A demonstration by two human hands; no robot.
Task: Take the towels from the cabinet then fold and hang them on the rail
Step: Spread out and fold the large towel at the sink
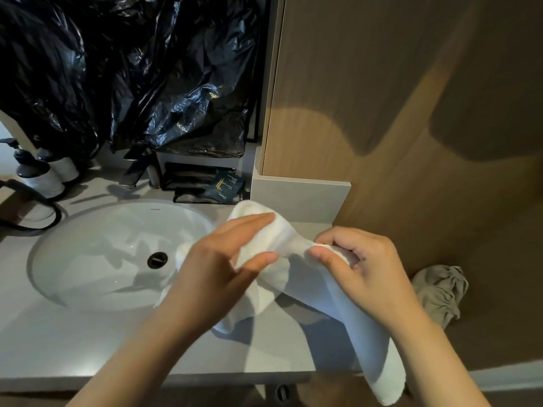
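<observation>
Towel of white colour [296, 277] is in the lower centre of the frame, over the grey counter [88, 342], just right of the sink [88, 274]; one end hangs past the counter edge at the lower right. The left hand [223, 259] holds the towel between nearly straight fingers and thumb. The right hand [361, 265] pinches a bunched part with curled fingers. Black plastic bag [132, 69] fills the upper left. A crumpled grey cloth [440, 292] is at the right, by the wooden panel [411, 113].
</observation>
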